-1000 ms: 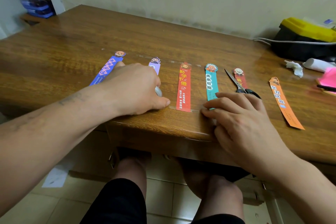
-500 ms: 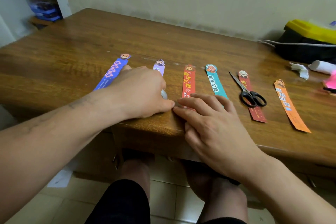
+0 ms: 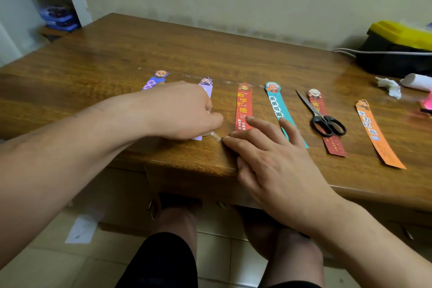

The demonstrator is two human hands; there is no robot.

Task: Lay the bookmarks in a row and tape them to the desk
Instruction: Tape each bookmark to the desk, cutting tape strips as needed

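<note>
Several bookmarks lie in a row on the wooden desk (image 3: 233, 54): blue (image 3: 154, 82), lilac (image 3: 207, 87), red (image 3: 243, 105), teal (image 3: 275, 103), dark red (image 3: 332, 145) and orange (image 3: 376, 133). My left hand (image 3: 180, 110) is curled over the lilac bookmark and pinches a strip of clear tape (image 3: 215, 135) near the desk's front edge. My right hand (image 3: 268, 154) lies flat with straight fingers. Its index fingertip presses the desk at the strip's end, and it covers the lower ends of the red and teal bookmarks.
Black-handled scissors (image 3: 327, 121) lie on the dark red bookmark. At the back right stand a black and yellow box (image 3: 397, 49), a crumpled tissue (image 3: 389, 85), a white roll (image 3: 416, 82) and something pink (image 3: 426, 103). My knees are below the desk edge.
My right hand slid left along the front edge, from the teal bookmark's foot past the red one to my left thumb. My left hand stayed over the lilac bookmark.
</note>
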